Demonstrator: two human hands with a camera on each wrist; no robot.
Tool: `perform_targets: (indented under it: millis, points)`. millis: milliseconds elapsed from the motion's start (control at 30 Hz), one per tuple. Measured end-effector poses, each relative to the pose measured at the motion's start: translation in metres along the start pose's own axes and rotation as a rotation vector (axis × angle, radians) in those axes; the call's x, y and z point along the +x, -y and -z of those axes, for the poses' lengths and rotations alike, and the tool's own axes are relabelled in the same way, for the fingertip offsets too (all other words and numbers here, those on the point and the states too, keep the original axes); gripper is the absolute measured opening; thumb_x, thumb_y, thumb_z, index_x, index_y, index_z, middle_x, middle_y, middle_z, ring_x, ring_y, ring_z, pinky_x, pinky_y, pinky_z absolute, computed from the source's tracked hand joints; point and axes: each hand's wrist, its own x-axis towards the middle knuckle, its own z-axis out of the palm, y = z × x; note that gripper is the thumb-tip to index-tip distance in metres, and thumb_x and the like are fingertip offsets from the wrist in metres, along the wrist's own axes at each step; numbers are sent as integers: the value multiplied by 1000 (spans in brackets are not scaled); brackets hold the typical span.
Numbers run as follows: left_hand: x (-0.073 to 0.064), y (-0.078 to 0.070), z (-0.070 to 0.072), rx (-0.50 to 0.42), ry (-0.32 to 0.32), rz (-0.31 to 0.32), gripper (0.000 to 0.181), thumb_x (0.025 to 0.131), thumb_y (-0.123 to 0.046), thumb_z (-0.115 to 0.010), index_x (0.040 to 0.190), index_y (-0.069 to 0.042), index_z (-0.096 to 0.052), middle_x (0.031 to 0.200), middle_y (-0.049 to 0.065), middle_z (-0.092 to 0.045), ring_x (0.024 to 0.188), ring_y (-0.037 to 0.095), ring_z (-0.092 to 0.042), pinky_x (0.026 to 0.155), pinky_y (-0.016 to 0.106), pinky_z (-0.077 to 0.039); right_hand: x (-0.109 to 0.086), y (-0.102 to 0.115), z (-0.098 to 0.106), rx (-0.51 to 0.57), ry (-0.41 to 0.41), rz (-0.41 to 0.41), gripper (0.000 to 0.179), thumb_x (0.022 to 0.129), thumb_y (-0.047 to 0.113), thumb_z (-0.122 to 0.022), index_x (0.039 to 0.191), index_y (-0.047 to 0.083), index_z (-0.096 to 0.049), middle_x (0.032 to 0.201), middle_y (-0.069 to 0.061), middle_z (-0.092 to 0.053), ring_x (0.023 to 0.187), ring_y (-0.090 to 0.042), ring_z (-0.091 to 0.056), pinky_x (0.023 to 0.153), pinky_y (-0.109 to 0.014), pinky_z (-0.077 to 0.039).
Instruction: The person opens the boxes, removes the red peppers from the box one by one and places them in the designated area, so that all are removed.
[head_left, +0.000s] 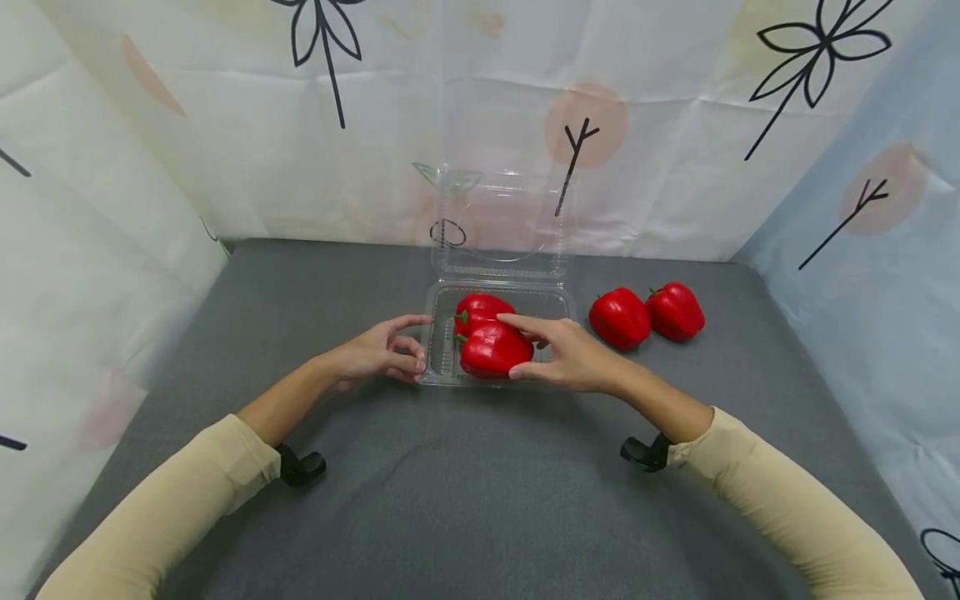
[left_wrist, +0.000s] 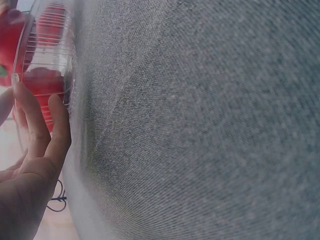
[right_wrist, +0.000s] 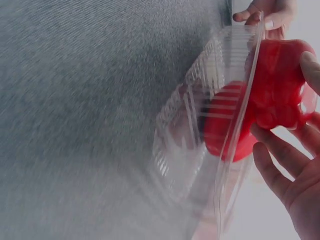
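Note:
A clear plastic clamshell container (head_left: 442,367) lies on the grey cloth with its lid (head_left: 502,265) raised at the back. At its left rim, my left hand (head_left: 378,350) holds the edge, with fingers (left_wrist: 32,117) against the outer wall. My right hand (head_left: 573,354) grips a red bell pepper (right_wrist: 277,82), thumb on one side and fingers on the other, at the front of the container. This pepper sits higher than the rim in the right wrist view. Behind it, a second red bell pepper (head_left: 483,306) rests in the container, partly hidden by the held one.
Two more red bell peppers, a nearer one (head_left: 619,318) and a farther one (head_left: 677,312), lie side by side on the grey cloth (head_left: 465,492) right of the container. A patterned curtain (head_left: 660,167) hangs behind the table and along both sides.

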Motion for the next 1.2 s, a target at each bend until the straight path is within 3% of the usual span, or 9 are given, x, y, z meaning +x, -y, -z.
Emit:
perform_targets:
  millis: [200, 567, 800, 1067, 1200]
  points:
    - [0, 0, -1, -3, -5, 7, 82, 92, 2, -67, 157, -9, -18, 90, 5, -63, 84, 18, -64, 84, 39, -57, -17, -2, 16, -32, -14, -15, 74, 83, 24, -82, 148, 10, -48, 129, -9, -65, 110, -26, -66, 89, -48, -55]
    - [0, 0, -1, -4, -12, 23, 83, 91, 1, -67, 157, -11, -18, 90, 5, -63, 85, 18, -63, 84, 37, -57, -58, -22, 41, -65, -122, -53, 73, 82, 17, -82, 146, 9, -49, 127, -12, -64, 104, -27, -67, 83, -49, -56]
    - [0, 0, -1, -10, -8, 21, 82, 91, 0, -67, 157, -11, -19, 91, 5, -63, 85, 18, -63, 85, 38, -56, -88, -30, 62, -142, -198, -110, 72, 81, 13, -82, 145, 8, -49, 123, -16, -66, 98, -30, -68, 72, -30, -58]
    - [0, -1, -1, -9, -7, 15, 82, 91, 1, -66, 157, -10, -18, 92, 5, -63, 85, 18, -63, 85, 38, -56, -117, -41, 72, -199, -268, -163, 71, 81, 11, -82, 144, 3, -50, 126, -23, -62, 97, -39, -68, 74, -25, -56]
    - [0, 0, -2, -11, -6, 16, 83, 91, 2, -66, 157, -10, -17, 90, 5, -62, 85, 18, -63, 84, 38, -56, -132, -44, 75, -220, -300, -182, 71, 81, 10, -82, 144, 4, -50, 125, -25, -62, 94, -40, -68, 73, -16, -52]
